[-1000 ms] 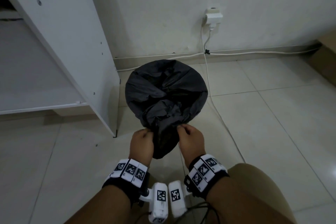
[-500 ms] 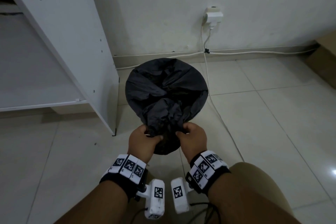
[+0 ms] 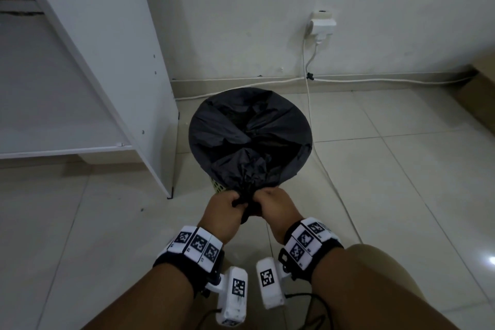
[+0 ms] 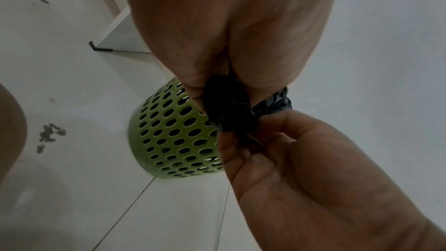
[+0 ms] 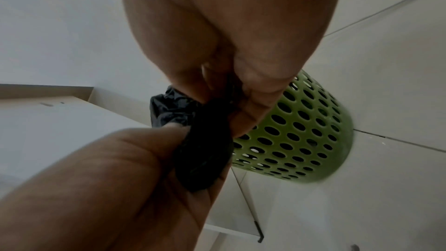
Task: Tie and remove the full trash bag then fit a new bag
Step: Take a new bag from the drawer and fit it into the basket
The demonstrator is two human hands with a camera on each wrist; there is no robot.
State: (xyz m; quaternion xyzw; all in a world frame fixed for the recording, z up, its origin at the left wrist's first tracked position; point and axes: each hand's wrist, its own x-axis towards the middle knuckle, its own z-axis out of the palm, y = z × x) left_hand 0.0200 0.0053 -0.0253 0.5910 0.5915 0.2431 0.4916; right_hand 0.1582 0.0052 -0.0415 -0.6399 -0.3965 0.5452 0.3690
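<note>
Your left hand (image 3: 223,210) and right hand (image 3: 276,209) side by side, each grip pinching the gathered neck of the crinkled black plastic trash bag (image 3: 250,139), bag seated in the green perforated plastic bin (image 4: 173,136)

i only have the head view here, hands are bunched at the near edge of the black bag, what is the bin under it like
Observer: From the left wrist view, the bin is green plastic, its wall perforated with oval holes.
Operator: is the bag's neck knotted already
Observer: No knot shows. In the right wrist view the left hand and right hand both pinch one gathered black wad of the trash bag.
Operator: is the bin lifted
Observer: No, in the right wrist view its base sits on the floor tiles.
</note>
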